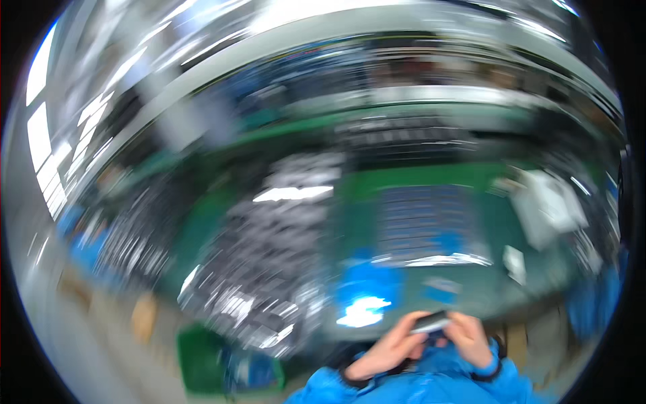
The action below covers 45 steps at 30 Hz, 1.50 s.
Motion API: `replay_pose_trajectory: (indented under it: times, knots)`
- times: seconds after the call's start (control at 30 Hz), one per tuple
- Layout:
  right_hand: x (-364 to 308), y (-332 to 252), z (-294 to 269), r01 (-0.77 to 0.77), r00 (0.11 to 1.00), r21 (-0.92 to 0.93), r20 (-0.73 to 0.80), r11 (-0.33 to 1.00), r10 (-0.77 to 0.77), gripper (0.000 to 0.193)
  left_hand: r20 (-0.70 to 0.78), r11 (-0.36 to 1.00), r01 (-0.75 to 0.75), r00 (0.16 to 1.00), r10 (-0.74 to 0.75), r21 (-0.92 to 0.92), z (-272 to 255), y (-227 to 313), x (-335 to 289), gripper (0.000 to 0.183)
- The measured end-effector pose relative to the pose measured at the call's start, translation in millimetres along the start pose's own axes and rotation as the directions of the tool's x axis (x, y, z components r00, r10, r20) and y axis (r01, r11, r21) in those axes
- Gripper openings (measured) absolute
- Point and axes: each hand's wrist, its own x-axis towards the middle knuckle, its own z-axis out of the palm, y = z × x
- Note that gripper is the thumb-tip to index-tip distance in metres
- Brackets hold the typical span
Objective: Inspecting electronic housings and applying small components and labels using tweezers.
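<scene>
Close to my body, at the table's front edge, my left hand [390, 351] and my right hand [472, 339] hold a small flat rectangular piece [429, 322] between them. It looks dark with a pale, shiny edge; blur hides its exact kind. The fingers of both hands are closed round its two ends. Just beyond them on the green table lies a small grey and blue flat piece [441, 289]. Behind that sits a tray [481, 236] with rows of dark flat parts. A shiny blue sheet [367, 286] lies left of it.
Many dark, shiny-wrapped parts [276, 236] cover the table's left side. A white bag-like thing [548, 205] and a small white item [515, 264] lie at right. Black trays [404, 138] stand at the back. A green bin [198, 360] stands below left.
</scene>
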Motion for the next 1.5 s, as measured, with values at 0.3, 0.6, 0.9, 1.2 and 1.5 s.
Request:
replay_pose_trajectory:
  times: [0.3, 0.6, 0.9, 1.2, 1.5]
  knots:
    - [83.8, 45.9, 19.0, 0.173, 0.982, -0.052, 0.093, 0.984, -0.167, 0.026, -0.554, 0.864, -0.004, 0.766, 0.326, 0.504, -2.8, -6.2, -0.1, 0.033]
    - [63.9, 26.6, 5.1, 0.103, 0.989, 0.236, 0.08, 0.966, -0.125, 0.033, -0.153, 0.956, -0.292, 0.945, 0.288, -0.005, -13.8, 15.4, -18.8, 0.05]
    - [63.9, -9.4, 20.2, -0.008, 0.979, 0.032, 0.203, 0.999, 0.002, 0.016, -0.483, 0.999, -0.03, 0.875, 0.005, -0.044, -16.2, 23.5, -2.6, 0.038]
    - [59.1, 14.7, -11.0, -0.146, 0.962, 0.264, 0.261, 0.953, 0.075, 0.031, -0.356, 0.979, 0.03, 0.929, -0.102, -0.202, -17.2, 15.7, 23.1, 0.041]
    - [57.4, 16.6, -0.9, -0.148, 0.983, 0.236, 0.143, 0.96, 0.116, 0.031, -0.388, 0.999, 0.019, 0.921, -0.031, -0.036, -13.0, 9.3, 16.2, 0.05]
